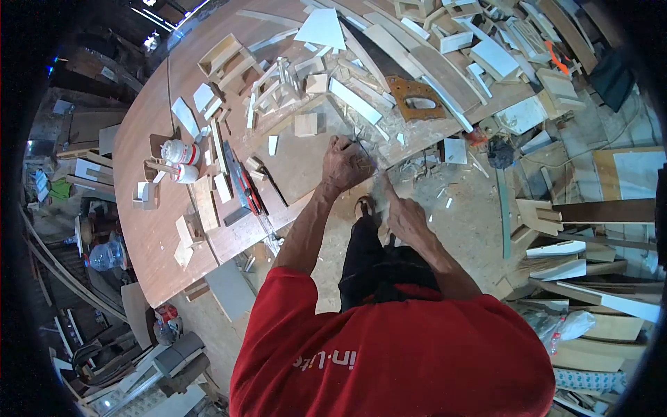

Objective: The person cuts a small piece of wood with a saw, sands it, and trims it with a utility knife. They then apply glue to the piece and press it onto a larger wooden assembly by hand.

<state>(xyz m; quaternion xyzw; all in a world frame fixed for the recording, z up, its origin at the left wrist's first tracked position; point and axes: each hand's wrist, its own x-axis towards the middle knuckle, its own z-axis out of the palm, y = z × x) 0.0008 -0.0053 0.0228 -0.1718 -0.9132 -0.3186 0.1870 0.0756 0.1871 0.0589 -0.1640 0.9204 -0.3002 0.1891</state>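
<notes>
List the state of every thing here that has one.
Left hand: fingers curled, pressing at the bench edge.
Right hand: off the bench, fingers blurred.
Saw: lying flat, unheld.
White jars: on the bench, untouched.
Wooden box: open-topped, unheld.

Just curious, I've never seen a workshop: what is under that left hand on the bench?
The left hand rests on the wooden workbench near its edge, wood chips scattered around it. Anything pinned beneath it is covered by the hand itself.
</notes>
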